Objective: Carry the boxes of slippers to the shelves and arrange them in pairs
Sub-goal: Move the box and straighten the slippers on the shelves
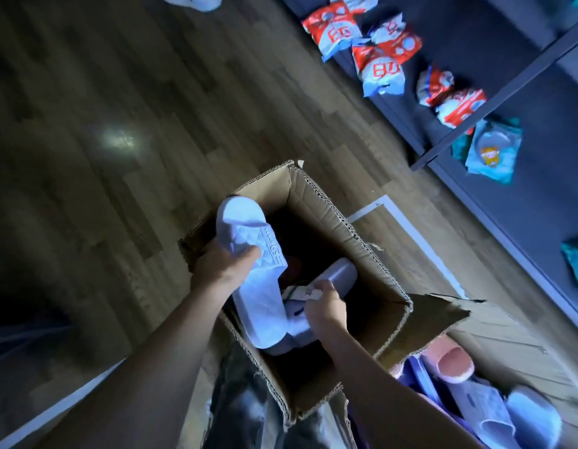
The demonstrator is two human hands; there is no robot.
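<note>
Wood floor [119,92], open box [346,228]: left hand [224,268] grips a white slipper [258,306]; right hand [326,314] pinches a second slipper [344,272], likely pairing.

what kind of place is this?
Likely a small shop or stockroom: dark shelves stocked with sealed packets, and open cardboard boxes of slippers on a wood floor.

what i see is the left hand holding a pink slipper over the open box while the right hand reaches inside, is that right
Not quite. The head view shows the slipper in the left hand is white, not pink. The rest holds: it is over the open box while the right hand reaches inside.
</note>
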